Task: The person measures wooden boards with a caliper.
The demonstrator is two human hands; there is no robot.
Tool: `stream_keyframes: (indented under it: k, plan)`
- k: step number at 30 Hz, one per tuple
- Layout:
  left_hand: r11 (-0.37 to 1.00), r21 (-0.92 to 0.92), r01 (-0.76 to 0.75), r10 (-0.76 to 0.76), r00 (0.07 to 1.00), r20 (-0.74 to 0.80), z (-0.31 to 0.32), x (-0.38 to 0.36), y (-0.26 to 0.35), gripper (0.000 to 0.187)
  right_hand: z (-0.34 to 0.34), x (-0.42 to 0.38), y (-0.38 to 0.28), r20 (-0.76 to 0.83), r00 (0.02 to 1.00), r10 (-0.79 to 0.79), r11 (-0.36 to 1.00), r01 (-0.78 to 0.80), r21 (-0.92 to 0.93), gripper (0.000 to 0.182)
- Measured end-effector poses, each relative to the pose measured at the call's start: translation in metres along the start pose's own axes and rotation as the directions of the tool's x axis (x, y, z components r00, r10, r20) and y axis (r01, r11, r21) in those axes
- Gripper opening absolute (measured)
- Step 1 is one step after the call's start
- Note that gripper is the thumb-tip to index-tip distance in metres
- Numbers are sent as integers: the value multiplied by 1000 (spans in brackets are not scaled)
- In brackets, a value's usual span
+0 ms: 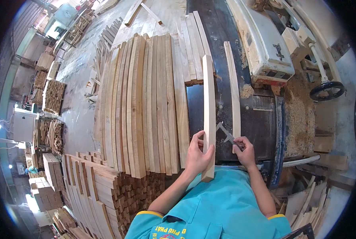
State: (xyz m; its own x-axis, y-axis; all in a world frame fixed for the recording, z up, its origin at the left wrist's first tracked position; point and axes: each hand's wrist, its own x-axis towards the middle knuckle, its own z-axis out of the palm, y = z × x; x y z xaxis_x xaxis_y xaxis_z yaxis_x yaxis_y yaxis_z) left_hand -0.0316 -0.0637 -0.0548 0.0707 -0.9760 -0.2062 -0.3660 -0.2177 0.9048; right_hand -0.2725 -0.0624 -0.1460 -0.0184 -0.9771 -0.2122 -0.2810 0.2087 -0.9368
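Observation:
A long pale wooden bar (209, 99) points away from my body, and my left hand (199, 154) grips it near its close end, fingers on the left side and thumb on the right. My right hand (245, 151) holds a metal caliper (226, 133), its jaws turned toward the bar in my left hand. Whether the jaws touch the wood is hard to tell. Another thin wooden strip (233, 87) lies on the dark machine table (257, 123), with its near end beside my right hand.
Many wooden strips (138, 103) lie side by side left of my left hand, with stacked lumber (134, 199) below them. On the right are a white machine housing (267, 47), a black handwheel (327, 91) and sawdust (299, 115). More wood piles (54, 95) stand far left.

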Motion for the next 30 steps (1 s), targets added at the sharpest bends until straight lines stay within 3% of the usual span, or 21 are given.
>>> stream_keyframes:
  k: [3,9,11,14,15,16,18,20,22,24,26,28,30]
  plan:
    - [997,-55,49,-49,999,11,6,2,-5,66,0,0,1,-1,1000,-16,999,16,-28,20]
    - [997,44,-63,63,998,-12,21,4,-23,75,0,0,-2,-3,1000,-12,999,12,-48,21]
    - [998,-41,-37,37,999,16,22,5,-23,71,0,0,-1,-1,1000,-25,997,25,-76,20]
    - [985,-151,-86,91,995,30,16,9,-35,63,2,0,6,4,1000,2,1000,-2,26,21]
    - [938,-343,40,-2,994,108,12,10,-36,54,3,1,6,-3,1000,19,998,-18,64,23]
    - [939,-342,41,-5,994,108,7,11,-37,54,4,1,7,-9,999,36,994,-35,102,25]
    - [616,-685,390,-227,920,319,-2,11,-36,53,4,0,-1,-35,999,41,989,-36,142,26]
    - [635,-684,360,-207,932,297,-3,8,-35,53,1,3,-6,-62,997,48,983,-37,180,28]
    - [726,-640,251,-126,964,235,-4,3,-35,56,-6,8,-14,-32,996,-86,996,85,-38,31]
    - [769,-599,223,-107,969,224,-6,-3,-25,54,-10,9,-28,-31,994,-109,994,108,-35,32]
    - [809,-556,190,-83,974,213,-4,-5,-21,53,-11,13,-46,-69,976,-206,972,212,100,33]
    - [864,-504,-11,64,994,87,3,-9,-23,52,-16,14,-69,-75,973,-218,972,224,75,34]
    - [866,-498,-36,91,992,87,2,-10,-22,48,-20,18,-81,-75,959,-275,960,278,26,35]
